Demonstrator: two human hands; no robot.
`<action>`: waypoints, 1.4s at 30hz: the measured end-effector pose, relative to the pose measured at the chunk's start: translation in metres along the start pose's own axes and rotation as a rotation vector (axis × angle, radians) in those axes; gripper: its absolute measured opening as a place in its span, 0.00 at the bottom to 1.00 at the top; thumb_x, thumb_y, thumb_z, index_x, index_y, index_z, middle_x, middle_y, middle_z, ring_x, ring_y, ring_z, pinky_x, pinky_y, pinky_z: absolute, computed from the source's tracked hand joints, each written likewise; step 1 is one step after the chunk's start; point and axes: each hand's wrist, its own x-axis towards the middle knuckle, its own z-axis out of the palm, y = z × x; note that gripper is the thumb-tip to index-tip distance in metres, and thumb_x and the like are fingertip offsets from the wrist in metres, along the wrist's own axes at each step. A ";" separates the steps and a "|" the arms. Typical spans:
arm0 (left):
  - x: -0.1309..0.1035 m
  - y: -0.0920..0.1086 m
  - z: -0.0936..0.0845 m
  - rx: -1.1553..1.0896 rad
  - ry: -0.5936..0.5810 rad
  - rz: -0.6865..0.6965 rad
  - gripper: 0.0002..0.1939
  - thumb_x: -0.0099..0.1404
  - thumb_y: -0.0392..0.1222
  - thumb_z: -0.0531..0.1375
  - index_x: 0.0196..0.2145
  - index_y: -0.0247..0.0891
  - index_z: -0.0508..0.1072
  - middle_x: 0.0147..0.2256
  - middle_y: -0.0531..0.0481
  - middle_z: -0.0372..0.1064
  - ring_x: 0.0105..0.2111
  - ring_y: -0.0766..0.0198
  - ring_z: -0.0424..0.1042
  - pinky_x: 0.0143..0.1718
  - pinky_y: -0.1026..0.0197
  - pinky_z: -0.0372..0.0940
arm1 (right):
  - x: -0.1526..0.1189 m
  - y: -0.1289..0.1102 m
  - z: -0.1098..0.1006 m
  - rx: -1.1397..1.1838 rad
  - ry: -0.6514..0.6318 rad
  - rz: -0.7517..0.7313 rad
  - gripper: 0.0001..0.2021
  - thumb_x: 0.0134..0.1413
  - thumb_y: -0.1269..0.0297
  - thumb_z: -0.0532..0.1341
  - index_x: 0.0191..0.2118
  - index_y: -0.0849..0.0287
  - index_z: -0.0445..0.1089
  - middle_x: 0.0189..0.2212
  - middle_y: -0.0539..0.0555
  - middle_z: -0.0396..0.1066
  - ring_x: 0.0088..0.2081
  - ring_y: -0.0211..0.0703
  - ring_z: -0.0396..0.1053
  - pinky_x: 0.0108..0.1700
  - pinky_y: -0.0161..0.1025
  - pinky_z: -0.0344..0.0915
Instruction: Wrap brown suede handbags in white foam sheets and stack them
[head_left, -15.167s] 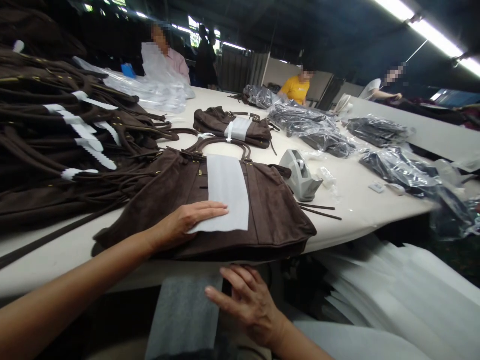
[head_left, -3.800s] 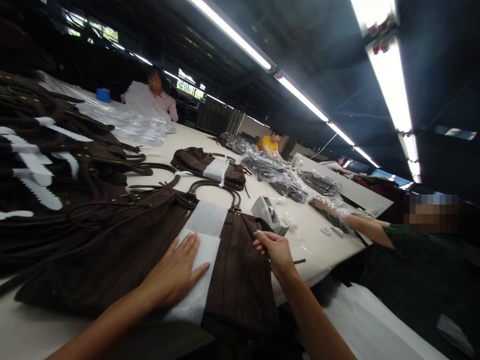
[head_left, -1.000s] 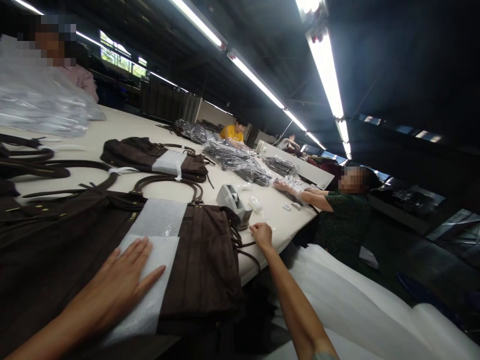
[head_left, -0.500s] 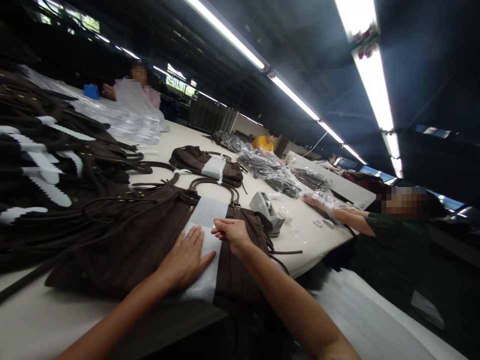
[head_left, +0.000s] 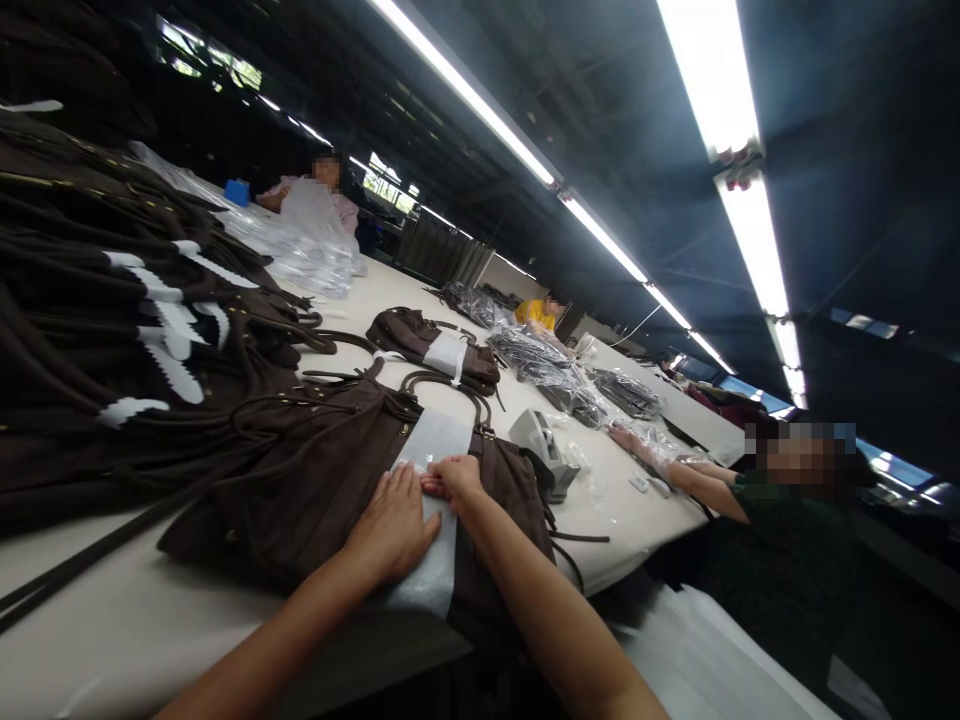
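Note:
A dark brown bag (head_left: 300, 510) lies on the pale table in front of me, with a white wrap (head_left: 431, 580) around its middle. My left hand (head_left: 394, 522) rests flat on the wrap and the bag beside it, fingers extended. Close to its fingertips, my right hand (head_left: 454, 480) has its fingers pinched together over the wrap; whatever is between them is too small to make out. A grey tape dispenser (head_left: 541, 455) stands just beyond the bag on the right.
Brown bags with white-wrapped handles (head_left: 247, 340) are piled at left. Behind is another wrapped bag (head_left: 435, 348). Plastic-covered bags (head_left: 547, 365) lie farther back. A person in dark green (head_left: 795, 560) reaches onto the table (head_left: 637, 525) from the right; others work behind.
My right hand has come down closer to my left fingertips, onto the wrap. The view has shifted, so the bags appear farther right.

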 end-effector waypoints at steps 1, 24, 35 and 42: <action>0.000 0.000 0.000 -0.002 0.000 -0.001 0.39 0.67 0.50 0.46 0.65 0.14 0.50 0.67 0.26 0.44 0.68 0.46 0.44 0.68 0.47 0.42 | 0.000 -0.001 0.000 0.000 0.008 0.029 0.16 0.54 0.79 0.62 0.24 0.56 0.57 0.14 0.46 0.66 0.21 0.39 0.73 0.25 0.29 0.70; 0.007 -0.006 0.006 0.060 0.004 0.016 0.39 0.65 0.50 0.44 0.62 0.13 0.56 0.65 0.26 0.48 0.67 0.45 0.49 0.67 0.45 0.47 | -0.001 -0.031 -0.135 -0.274 0.129 -0.191 0.05 0.55 0.66 0.65 0.31 0.60 0.72 0.23 0.52 0.75 0.23 0.37 0.70 0.25 0.31 0.65; 0.028 -0.021 0.025 0.044 0.050 -0.029 0.40 0.57 0.54 0.43 0.57 0.21 0.67 0.61 0.32 0.60 0.63 0.42 0.58 0.65 0.42 0.51 | 0.047 -0.028 -0.294 -0.245 0.272 0.089 0.13 0.50 0.59 0.69 0.26 0.66 0.74 0.20 0.53 0.71 0.22 0.34 0.63 0.27 0.31 0.63; 0.030 -0.029 0.033 0.027 0.074 -0.034 0.43 0.54 0.59 0.42 0.56 0.26 0.69 0.60 0.36 0.63 0.63 0.42 0.59 0.65 0.44 0.51 | 0.056 -0.023 -0.284 -0.185 0.265 0.036 0.10 0.40 0.72 0.72 0.19 0.65 0.70 0.16 0.50 0.68 0.19 0.31 0.58 0.23 0.29 0.54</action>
